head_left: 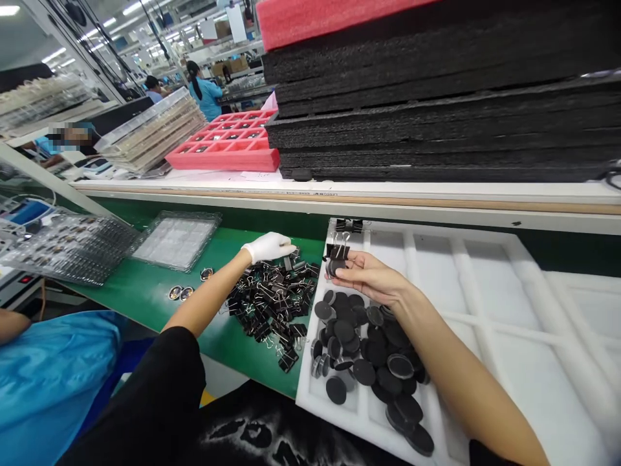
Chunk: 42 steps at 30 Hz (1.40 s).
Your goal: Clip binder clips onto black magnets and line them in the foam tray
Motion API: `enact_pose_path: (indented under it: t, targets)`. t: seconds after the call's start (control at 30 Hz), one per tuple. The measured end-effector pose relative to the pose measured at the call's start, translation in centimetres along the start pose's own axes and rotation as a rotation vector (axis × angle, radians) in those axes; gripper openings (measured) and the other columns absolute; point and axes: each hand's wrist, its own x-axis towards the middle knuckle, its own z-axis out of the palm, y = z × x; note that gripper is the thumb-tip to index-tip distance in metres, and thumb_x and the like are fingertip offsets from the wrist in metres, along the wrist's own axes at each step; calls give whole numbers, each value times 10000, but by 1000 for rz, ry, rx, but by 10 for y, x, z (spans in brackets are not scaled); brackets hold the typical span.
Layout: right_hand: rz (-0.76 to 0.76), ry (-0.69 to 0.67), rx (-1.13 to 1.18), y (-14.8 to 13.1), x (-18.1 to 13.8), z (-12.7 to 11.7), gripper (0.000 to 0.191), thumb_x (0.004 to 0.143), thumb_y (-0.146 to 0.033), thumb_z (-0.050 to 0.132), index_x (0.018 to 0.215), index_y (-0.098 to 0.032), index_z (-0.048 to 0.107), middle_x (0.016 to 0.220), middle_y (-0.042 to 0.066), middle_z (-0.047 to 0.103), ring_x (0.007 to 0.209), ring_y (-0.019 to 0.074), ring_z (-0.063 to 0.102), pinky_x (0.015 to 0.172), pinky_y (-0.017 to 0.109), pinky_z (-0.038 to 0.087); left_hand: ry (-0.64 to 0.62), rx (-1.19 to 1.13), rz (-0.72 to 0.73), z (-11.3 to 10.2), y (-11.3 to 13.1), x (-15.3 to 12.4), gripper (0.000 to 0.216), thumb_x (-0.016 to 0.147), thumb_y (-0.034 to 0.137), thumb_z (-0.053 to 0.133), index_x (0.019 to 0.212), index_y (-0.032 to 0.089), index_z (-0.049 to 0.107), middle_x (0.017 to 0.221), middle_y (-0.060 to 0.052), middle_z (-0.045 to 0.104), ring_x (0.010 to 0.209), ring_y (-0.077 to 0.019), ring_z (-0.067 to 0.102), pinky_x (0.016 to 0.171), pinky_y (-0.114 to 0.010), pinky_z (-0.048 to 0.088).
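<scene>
Black binder clip (339, 251) and black disc (336, 267) together at the right hand (369, 275), above the left edge of a white foam tray (490, 259). Clip sits at the disc's upper rim, wire handles up; whether it bites the disc is too small to tell.

Edges: tray's left side borders the green bench (145, 291); raised ribs divide the tray. Disc heap (366, 349) fills its near left part, just below the right wrist. More clips (350, 225) at the tray's far left corner. Bare tray floor to the right of the right forearm. Shelf edge (233, 192) runs beyond the bench, above it, limiting reach forward. Green surface shows between clip pile (272, 298) and clear plastic tray (177, 239); three round parts (175, 292) lie there, near the left forearm.

Hands: right bare, thumb and fingers pinched on the disc. Left hand (269, 248), white-gloved, fingers nearly together, at the clip pile's far edge; cannot tell whether it grips a clip.
</scene>
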Motion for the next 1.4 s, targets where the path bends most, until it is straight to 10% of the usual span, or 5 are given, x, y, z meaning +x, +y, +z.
enact_pose_path:
  t: [0.27,0.47,0.7,1.07,1.4]
  targets:
    - [-94,24,-130,17,3,21,478,598,-307,1031,991,-167,798,940,61,805,794,183,767,784,333,663,565,40,320,3,62,-59,470,1022,394,530,609,202,414,576,40,445,549,-105,370,577,-283,266]
    - [-163,-52,-105,12,-5,28,479,543,-232,1042,967,-168,828,912,64,809,735,154,743,726,270,641,725,-162,492,17,100,-82,346,1028,232,328,742,214,522,651,-6,586,564,-125,513,598,-270,391]
    - [-136,-89,-162,5,-9,27,475,554,-239,1033,977,-169,828,890,63,809,720,167,751,712,280,646,290,-270,123,16,107,-95,313,828,340,561,619,219,361,531,64,337,511,-91,280,533,-266,266]
    - [-15,-184,-161,9,-8,22,482,584,-220,1026,1013,-181,810,944,47,805,765,165,767,727,265,648,285,-309,93,28,108,-102,410,787,336,603,552,211,291,512,64,293,533,-80,234,514,-261,226]
    - [-66,202,146,21,3,28,486,625,-334,1032,999,-256,730,1040,22,799,1065,223,749,1049,423,579,240,-557,-42,42,108,-113,311,870,310,496,590,200,418,539,53,397,535,-85,360,547,-254,292]
